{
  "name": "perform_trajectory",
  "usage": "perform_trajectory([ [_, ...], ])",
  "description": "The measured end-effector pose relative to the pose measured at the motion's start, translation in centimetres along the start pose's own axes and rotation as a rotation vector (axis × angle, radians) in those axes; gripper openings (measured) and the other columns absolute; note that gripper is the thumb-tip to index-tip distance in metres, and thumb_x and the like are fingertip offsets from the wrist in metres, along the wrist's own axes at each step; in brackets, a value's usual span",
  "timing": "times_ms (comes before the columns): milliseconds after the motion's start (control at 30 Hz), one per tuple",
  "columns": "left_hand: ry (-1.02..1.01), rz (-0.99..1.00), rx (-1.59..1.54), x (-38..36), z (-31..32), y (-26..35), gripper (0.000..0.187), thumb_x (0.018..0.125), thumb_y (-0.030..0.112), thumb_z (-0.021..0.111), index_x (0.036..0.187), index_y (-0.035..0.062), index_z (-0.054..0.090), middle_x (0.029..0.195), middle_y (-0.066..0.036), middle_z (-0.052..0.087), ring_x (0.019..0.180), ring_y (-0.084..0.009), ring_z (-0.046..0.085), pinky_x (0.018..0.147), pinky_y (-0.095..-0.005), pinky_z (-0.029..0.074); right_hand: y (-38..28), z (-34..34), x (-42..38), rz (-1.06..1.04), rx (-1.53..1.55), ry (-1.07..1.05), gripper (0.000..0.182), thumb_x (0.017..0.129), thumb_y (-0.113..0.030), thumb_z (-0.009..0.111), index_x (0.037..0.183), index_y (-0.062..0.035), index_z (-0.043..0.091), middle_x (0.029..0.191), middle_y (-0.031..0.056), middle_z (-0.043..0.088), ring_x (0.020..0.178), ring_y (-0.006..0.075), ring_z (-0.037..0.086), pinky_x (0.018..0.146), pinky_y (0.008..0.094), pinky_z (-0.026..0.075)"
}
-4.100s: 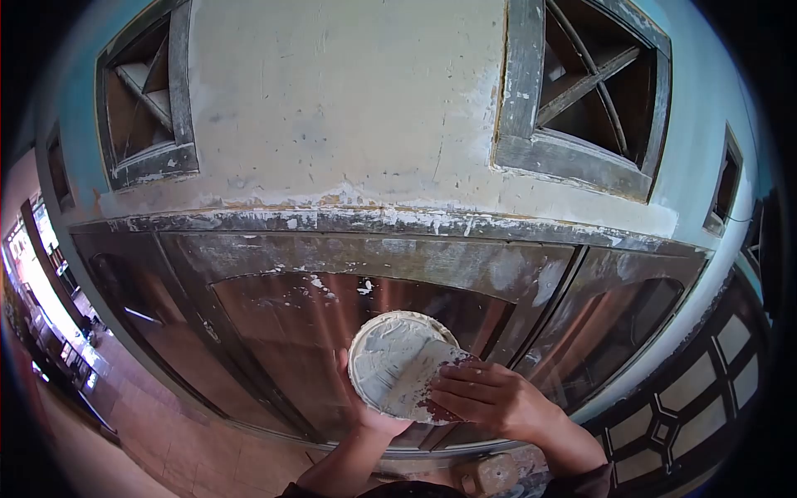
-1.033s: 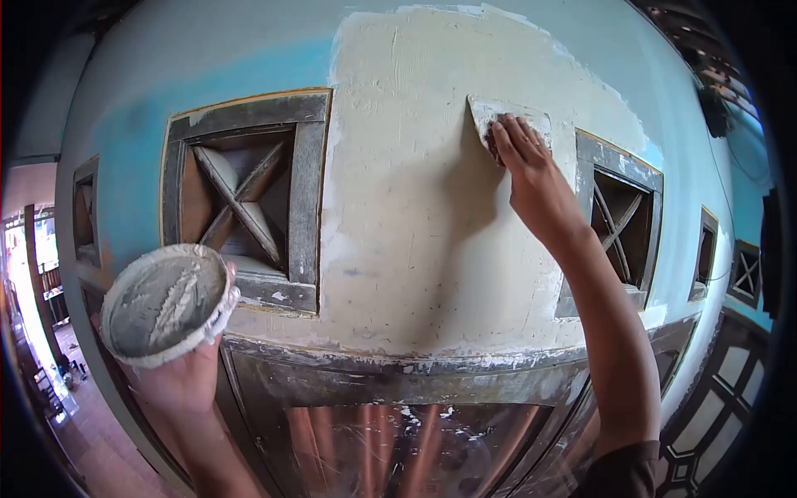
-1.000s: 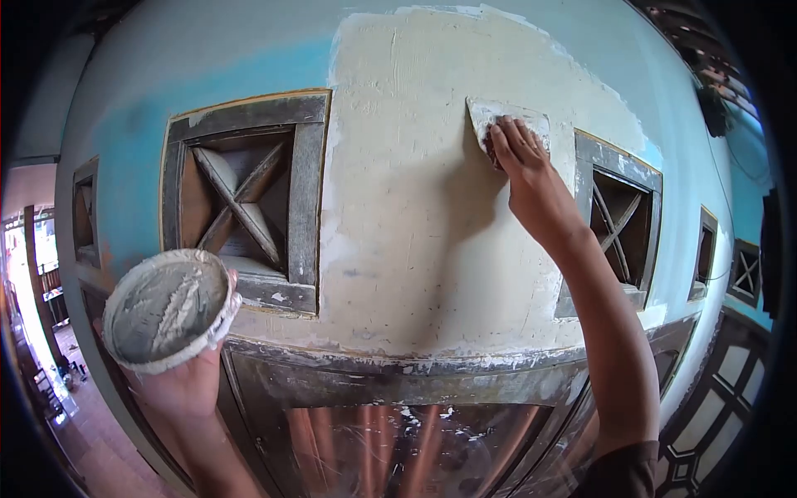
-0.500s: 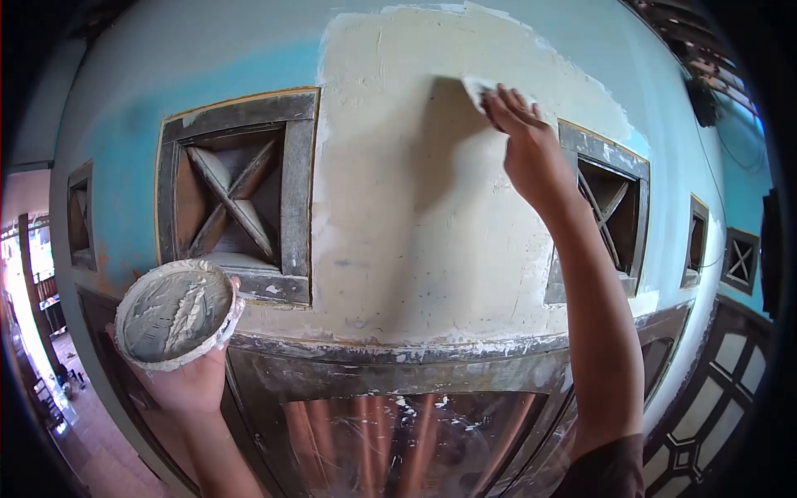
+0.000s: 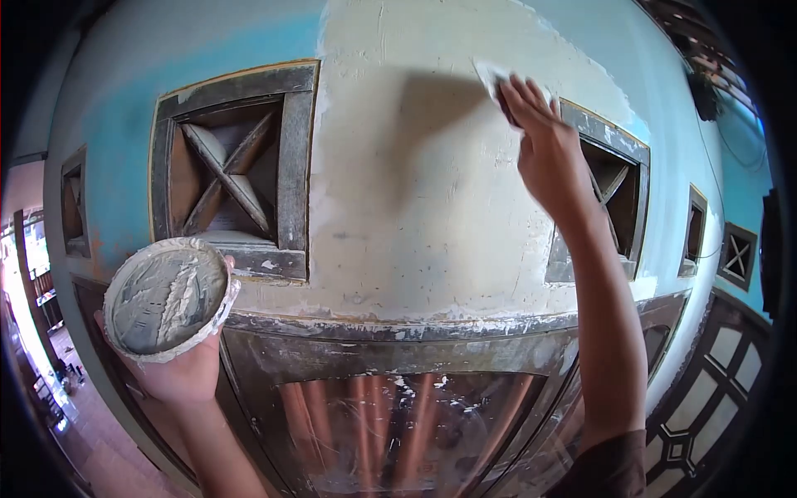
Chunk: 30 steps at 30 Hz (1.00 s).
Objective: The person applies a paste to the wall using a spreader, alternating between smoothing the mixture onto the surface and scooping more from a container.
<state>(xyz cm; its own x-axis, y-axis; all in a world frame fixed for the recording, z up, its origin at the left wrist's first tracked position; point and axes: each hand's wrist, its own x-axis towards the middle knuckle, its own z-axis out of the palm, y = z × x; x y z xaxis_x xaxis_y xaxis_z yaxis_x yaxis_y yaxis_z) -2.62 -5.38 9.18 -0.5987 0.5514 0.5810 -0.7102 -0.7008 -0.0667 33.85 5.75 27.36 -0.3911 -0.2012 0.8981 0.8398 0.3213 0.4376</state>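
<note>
My left hand (image 5: 178, 373) is wrapped around a shallow round tub of grey-white putty (image 5: 170, 299), tipped so its inside faces me; putty crusts its rim. High on the wall, my right hand (image 5: 540, 124) is closed on a putty knife (image 5: 490, 79), mostly hidden behind the fingers, with its pale blade against the cream wall patch (image 5: 407, 224). A dark shadow of the hand falls on the patch to the left. To the right of my right hand is a wooden vent frame (image 5: 610, 133).
A larger wooden vent frame (image 5: 295, 158) with crossed slats is set left of the patch. Below runs a worn, paint-spotted wooden ledge (image 5: 398, 328) over a glazed panel (image 5: 407, 432). Blue paint (image 5: 124, 199) surrounds the patch. A panelled door (image 5: 706, 398) stands at the right.
My right hand and the putty knife have shifted slightly right along the wall. The view has tilted a little upward or downward, so the wall sits higher in frame. The tub remains held.
</note>
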Motion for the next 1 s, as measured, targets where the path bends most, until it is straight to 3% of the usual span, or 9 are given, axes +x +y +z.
perform_trajectory([
  [33, 0.000, -0.003, 0.002, 0.5, -1.1, 0.1, 0.077, 0.100, 0.057, 0.050, 0.154, 0.0025, 0.037, 0.162, -0.026, 0.027, 0.148, -0.0533, 0.022, 0.121, -0.0687, 0.018, 1.0, 0.7, 1.5, -0.025, -0.044, -0.003, 0.058, 0.084, 0.016, 0.045, 0.138, -0.0022, 0.056, 0.147, 0.0202, 0.053, 0.140, 0.0396, 0.044, 0.118, 0.0549, 0.035],
  [100, -0.579, -0.229, -0.068, 2.0, -4.1, 0.3, 0.076, 0.101, 0.057, 0.048, 0.154, 0.0031, 0.037, 0.162, -0.026, 0.028, 0.147, -0.0536, 0.023, 0.121, -0.0688, 0.019, 2.6, 2.3, 2.0, -0.050, -0.052, -0.095, 0.058, 0.081, 0.015, 0.047, 0.136, -0.0013, 0.057, 0.146, 0.0200, 0.053, 0.139, 0.0398, 0.046, 0.115, 0.0555, 0.037],
  [233, -0.408, -0.183, -0.005, 1.4, -4.4, 0.5, 0.076, 0.101, 0.058, 0.047, 0.154, 0.0040, 0.037, 0.162, -0.025, 0.028, 0.147, -0.0543, 0.024, 0.120, -0.0690, 0.020, -0.5, 1.5, -2.1, -0.022, -0.040, -0.314, 0.060, 0.080, 0.014, 0.049, 0.138, -0.0010, 0.052, 0.150, 0.0188, 0.048, 0.141, 0.0398, 0.043, 0.113, 0.0556, 0.038],
  [333, -0.555, -0.215, -0.005, 1.8, -5.9, 0.9, 0.076, 0.101, 0.058, 0.047, 0.155, 0.0045, 0.036, 0.162, -0.024, 0.029, 0.148, -0.0528, 0.023, 0.121, -0.0682, 0.020, -2.7, 1.4, -7.3, -0.016, 0.014, -0.347, 0.058, 0.084, 0.014, 0.047, 0.140, -0.0004, 0.051, 0.153, 0.0209, 0.044, 0.145, 0.0406, 0.038, 0.116, 0.0571, 0.034],
  [367, -0.546, -0.217, -0.003, 1.1, -4.7, 0.6, 0.076, 0.101, 0.058, 0.047, 0.155, 0.0045, 0.036, 0.162, -0.024, 0.029, 0.148, -0.0528, 0.023, 0.121, -0.0682, 0.020, -3.2, 1.3, -8.9, -0.009, 0.021, -0.364, 0.058, 0.086, 0.014, 0.045, 0.142, -0.0002, 0.049, 0.153, 0.0213, 0.044, 0.146, 0.0402, 0.037, 0.118, 0.0578, 0.031],
  [433, 0.156, 0.031, 0.077, -0.8, -0.8, -0.3, 0.077, 0.101, 0.058, 0.047, 0.155, 0.0051, 0.035, 0.163, -0.022, 0.029, 0.149, -0.0504, 0.023, 0.121, -0.0671, 0.019, -4.2, 0.4, -10.8, 0.001, 0.039, -0.415, 0.063, 0.083, 0.017, 0.046, 0.144, -0.0006, 0.049, 0.156, 0.0213, 0.041, 0.148, 0.0398, 0.033, 0.120, 0.0575, 0.029],
  [567, 0.114, 0.026, 0.070, -1.9, 0.2, 0.2, 0.077, 0.101, 0.058, 0.046, 0.156, 0.0055, 0.035, 0.163, -0.021, 0.029, 0.150, -0.0474, 0.023, 0.122, -0.0671, 0.018, -4.3, -3.0, -9.3, 0.035, 0.088, -0.415, 0.066, 0.083, 0.019, 0.045, 0.146, -0.0019, 0.050, 0.155, 0.0226, 0.043, 0.148, 0.0406, 0.033, 0.122, 0.0546, 0.028],
  [767, 0.102, -0.054, 0.075, -3.0, 0.9, 0.0, 0.077, 0.101, 0.060, 0.044, 0.157, 0.0074, 0.034, 0.165, -0.019, 0.026, 0.152, -0.0448, 0.021, 0.122, -0.0678, 0.014, 0.2, -2.3, -1.2, 0.049, 0.034, 0.041, 0.063, 0.082, 0.017, 0.046, 0.139, -0.0077, 0.059, 0.145, 0.0190, 0.055, 0.139, 0.0381, 0.047, 0.119, 0.0514, 0.035],
  [1000, 0.142, 0.008, 0.099, -3.4, 1.0, 0.0, 0.076, 0.101, 0.060, 0.044, 0.157, 0.0092, 0.034, 0.165, -0.018, 0.025, 0.152, -0.0450, 0.018, 0.121, -0.0700, 0.012, -3.0, 0.8, -8.1, 0.056, 0.037, -0.297, 0.064, 0.079, 0.020, 0.046, 0.139, -0.0018, 0.053, 0.150, 0.0209, 0.047, 0.140, 0.0401, 0.043, 0.114, 0.0577, 0.035],
])
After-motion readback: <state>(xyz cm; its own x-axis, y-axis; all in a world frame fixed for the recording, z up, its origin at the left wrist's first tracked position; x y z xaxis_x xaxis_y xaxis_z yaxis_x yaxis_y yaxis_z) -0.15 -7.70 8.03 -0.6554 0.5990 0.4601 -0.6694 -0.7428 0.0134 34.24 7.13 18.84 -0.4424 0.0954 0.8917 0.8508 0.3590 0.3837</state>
